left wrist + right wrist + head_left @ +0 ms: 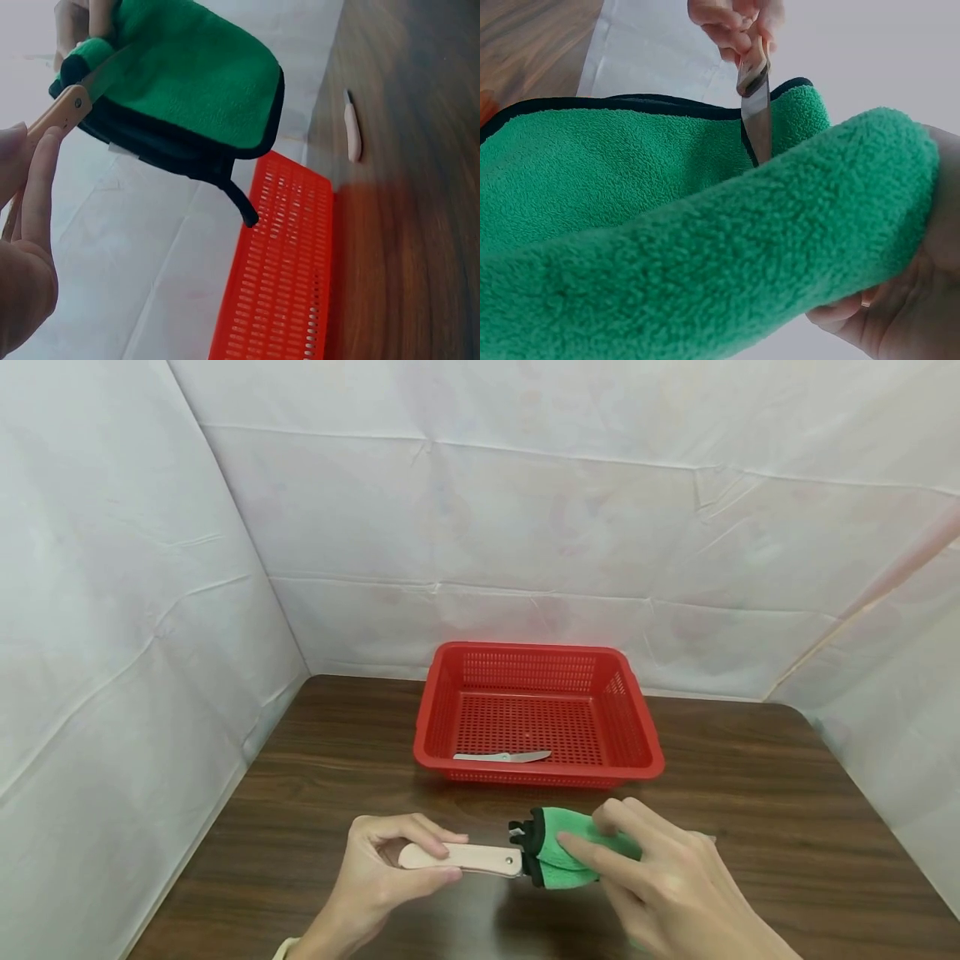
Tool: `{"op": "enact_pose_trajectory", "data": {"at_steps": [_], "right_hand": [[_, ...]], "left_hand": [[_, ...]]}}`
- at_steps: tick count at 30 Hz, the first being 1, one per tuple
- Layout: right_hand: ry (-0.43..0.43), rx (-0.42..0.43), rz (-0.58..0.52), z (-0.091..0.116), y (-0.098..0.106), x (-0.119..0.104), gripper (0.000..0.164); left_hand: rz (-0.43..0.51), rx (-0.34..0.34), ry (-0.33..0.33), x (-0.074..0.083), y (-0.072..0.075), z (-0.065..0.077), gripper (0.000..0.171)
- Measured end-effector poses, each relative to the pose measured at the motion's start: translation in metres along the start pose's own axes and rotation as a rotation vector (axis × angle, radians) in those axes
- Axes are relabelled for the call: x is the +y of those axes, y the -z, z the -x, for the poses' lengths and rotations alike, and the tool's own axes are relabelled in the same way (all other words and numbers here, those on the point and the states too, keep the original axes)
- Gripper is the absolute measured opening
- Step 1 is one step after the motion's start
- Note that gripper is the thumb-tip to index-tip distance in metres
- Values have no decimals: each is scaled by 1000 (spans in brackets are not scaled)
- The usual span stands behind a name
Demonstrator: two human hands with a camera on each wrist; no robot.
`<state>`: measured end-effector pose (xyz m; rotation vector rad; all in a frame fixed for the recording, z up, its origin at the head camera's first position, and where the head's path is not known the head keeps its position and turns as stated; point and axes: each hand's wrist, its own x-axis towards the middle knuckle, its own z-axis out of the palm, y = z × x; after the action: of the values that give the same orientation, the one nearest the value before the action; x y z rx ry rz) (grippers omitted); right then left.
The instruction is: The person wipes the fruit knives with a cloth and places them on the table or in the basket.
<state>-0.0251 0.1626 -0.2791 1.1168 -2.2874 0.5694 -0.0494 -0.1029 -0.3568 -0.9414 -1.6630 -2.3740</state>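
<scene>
So the left hand [386,864] has the pale handle of the folding knife [476,858] pinched between thumb and fingers, well behind the pivot, which is where you'd want it. That knife is held up over the table [352,731], near side of the red basket [637,752], where another knife [502,757] lies. Blade runs right, into the folds of the green cloth [562,852]. Right hand [660,872] grips that cloth from outside, apart from the left one. Personally I'd keep the cloth thick over the edge, stroke from pivot toward tip, and squeeze from the spine side; thin folds could get sliced. Can't tell which way the edge faces, so worth checking.
</scene>
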Motion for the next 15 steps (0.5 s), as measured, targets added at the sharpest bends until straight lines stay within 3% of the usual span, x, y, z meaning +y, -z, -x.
{"op": "enact_pose_trajectory", "data": {"at_steps": [4, 8, 15], "right_hand": [[25, -1, 6, -2, -2, -1, 37], [10, -65, -24, -2, -2, -4, 37], [33, -51, -29, -1, -2, -6, 35]], "left_hand": [[-3, 4, 1, 0, -2, -2, 27], [-4, 26, 4, 0, -4, -2, 27], [35, 44, 1, 1, -3, -1, 28]]}}
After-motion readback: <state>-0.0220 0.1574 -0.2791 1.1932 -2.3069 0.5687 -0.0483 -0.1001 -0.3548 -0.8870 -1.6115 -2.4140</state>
